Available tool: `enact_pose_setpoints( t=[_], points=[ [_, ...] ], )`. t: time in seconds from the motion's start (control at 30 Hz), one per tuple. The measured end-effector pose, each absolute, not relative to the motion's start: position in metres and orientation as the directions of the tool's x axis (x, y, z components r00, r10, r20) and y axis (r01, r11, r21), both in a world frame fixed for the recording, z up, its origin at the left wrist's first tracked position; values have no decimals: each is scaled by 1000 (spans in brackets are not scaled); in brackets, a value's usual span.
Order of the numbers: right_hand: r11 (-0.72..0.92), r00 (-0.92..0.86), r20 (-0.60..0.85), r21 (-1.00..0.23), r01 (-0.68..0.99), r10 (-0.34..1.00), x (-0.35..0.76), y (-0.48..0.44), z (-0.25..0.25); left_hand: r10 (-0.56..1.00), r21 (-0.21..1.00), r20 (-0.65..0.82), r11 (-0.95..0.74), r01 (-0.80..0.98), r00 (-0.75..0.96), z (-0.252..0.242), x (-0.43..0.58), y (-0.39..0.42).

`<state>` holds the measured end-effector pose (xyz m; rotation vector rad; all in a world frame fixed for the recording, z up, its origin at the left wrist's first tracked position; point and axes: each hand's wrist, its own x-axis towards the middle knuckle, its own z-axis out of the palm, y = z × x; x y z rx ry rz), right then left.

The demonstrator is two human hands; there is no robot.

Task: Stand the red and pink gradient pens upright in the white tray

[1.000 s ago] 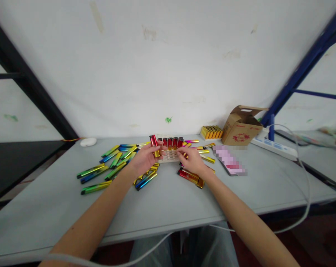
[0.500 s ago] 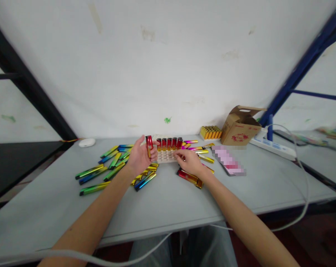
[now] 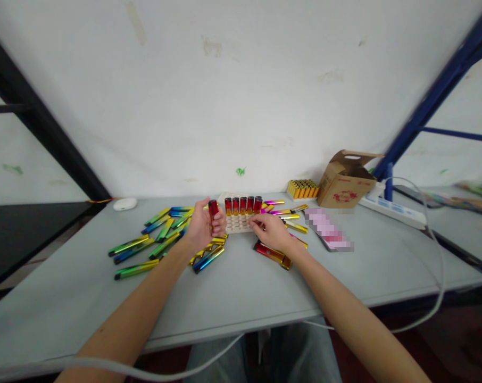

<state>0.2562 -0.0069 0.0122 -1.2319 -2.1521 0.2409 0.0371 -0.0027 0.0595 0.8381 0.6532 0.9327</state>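
Note:
My left hand (image 3: 200, 227) is wrapped round a shiny red lighter (image 3: 213, 208), held upright with its dark end up. It is just left of a pale tray with holes (image 3: 237, 225). Along the tray's back stands a row of several red-and-gold lighters (image 3: 243, 205), dark ends up. My right hand (image 3: 272, 231) is closed, thumb and fingertips pinched together over the tray's right front part; whether anything is between them is hidden. Below that hand, red-and-gold lighters (image 3: 271, 254) lie on the table.
Green, blue and gold lighters (image 3: 165, 244) lie scattered at left, pink and gold ones (image 3: 291, 217) at right. A filled yellow-orange block (image 3: 302, 189), a cardboard box (image 3: 345, 186), a phone (image 3: 329, 230) and a power strip (image 3: 395, 211) stand or lie further right. A white case (image 3: 125, 204) rests back left.
My left hand's fingers have curled further round the red lighter, which has turned and sits slightly lower. My right hand has hardly moved.

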Motion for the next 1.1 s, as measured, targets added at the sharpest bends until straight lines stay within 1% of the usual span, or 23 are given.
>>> enact_pose_setpoints(
  t=[0.17, 0.37, 0.5, 0.63, 0.9, 1.1],
  points=[
    [549, -361, 446, -428, 717, 819, 255, -8, 12, 905, 866, -172, 328, -378, 390, 57, 41, -1],
    [540, -358, 441, -411, 735, 823, 255, -9, 13, 946, 892, -187, 276, -359, 264, 62, 45, -2],
    [548, -369, 442, -402, 734, 818, 255, -9, 14, 954, 899, -197, 268, -346, 227, 64, 47, -4],
    [555, -370, 452, -399, 730, 812, 255, -9, 14, 958, 906, -179, 249, -342, 223, 64, 48, -6],
    [573, -375, 468, -411, 709, 800, 255, -9, 13, 943, 910, -136, 240, -338, 305, 60, 49, -8],
    [565, -376, 456, -408, 718, 807, 256, -9, 12, 940, 908, -144, 250, -337, 311, 60, 50, -9]
  ],
)
